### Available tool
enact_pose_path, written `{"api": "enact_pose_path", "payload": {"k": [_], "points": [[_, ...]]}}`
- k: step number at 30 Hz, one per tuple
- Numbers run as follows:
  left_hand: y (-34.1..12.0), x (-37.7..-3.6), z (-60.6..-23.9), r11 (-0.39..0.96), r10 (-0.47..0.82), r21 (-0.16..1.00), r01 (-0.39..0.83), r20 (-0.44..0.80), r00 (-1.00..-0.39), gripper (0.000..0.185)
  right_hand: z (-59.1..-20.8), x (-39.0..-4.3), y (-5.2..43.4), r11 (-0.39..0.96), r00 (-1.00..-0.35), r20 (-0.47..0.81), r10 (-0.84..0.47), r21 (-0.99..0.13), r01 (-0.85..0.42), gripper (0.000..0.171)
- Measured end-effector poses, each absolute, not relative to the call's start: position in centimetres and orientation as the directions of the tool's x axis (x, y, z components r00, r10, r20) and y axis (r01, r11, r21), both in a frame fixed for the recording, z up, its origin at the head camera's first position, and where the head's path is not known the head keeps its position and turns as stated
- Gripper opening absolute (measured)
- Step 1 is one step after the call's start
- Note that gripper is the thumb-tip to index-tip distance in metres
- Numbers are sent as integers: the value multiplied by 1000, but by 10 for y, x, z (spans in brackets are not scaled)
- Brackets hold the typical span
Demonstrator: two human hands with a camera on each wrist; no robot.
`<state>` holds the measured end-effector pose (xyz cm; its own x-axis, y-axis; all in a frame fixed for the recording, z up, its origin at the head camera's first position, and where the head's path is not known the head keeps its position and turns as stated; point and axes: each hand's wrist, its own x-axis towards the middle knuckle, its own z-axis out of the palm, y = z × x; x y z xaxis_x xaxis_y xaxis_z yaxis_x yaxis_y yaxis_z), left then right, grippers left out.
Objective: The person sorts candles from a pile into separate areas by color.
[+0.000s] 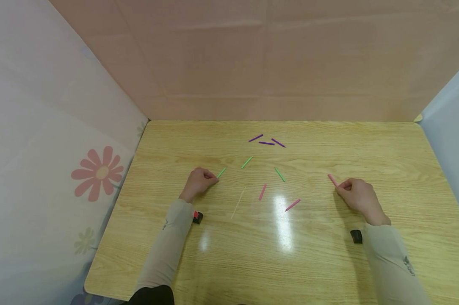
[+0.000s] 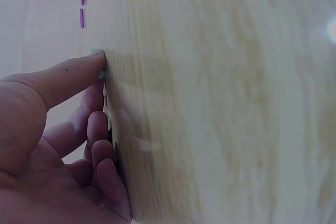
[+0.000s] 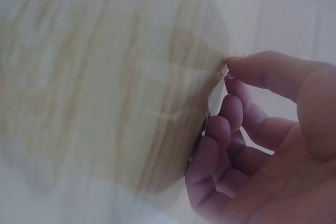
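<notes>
The person's left hand (image 1: 199, 182) pinches a green stick (image 1: 222, 172) jutting forward from its grip; the right hand (image 1: 358, 197) pinches a pink stick (image 1: 332, 179). Between the hands, two green sticks (image 1: 246, 162) and two pink sticks (image 1: 262, 192) lie on the surface (image 1: 248, 262).

Wooden table (image 1: 244, 258), tan backdrop (image 1: 252, 59), flowered wall (image 1: 58, 114)

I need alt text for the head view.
Left hand pinches a green stick, right hand a pink stick, at a wooden table. Between them lie two green sticks and two pink sticks; three purple sticks lie farther back.
</notes>
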<state>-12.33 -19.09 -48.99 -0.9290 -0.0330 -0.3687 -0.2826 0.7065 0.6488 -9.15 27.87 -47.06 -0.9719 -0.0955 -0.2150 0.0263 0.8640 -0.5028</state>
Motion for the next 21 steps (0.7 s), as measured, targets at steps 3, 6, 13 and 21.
{"api": "enact_pose_path", "payload": {"k": [3,6,13,21], "points": [[-191,-123,-490,705,-35,650,-284,-368,-929,19,-470,-91,279,862,-970,-220,-100,-506,26,29],[-191,-122,-490,704,-34,651,-284,-368,-929,19,-470,-91,280,861,-970,-220,-101,-508,26,29],[-190,-122,-488,706,-29,651,-279,-368,-930,19,-469,-91,279,864,-971,-220,-95,-503,30,29],[-190,-122,-489,701,-39,650,-293,-375,-926,19,-470,-91,280,863,-970,-226,-91,-504,37,30]]}}
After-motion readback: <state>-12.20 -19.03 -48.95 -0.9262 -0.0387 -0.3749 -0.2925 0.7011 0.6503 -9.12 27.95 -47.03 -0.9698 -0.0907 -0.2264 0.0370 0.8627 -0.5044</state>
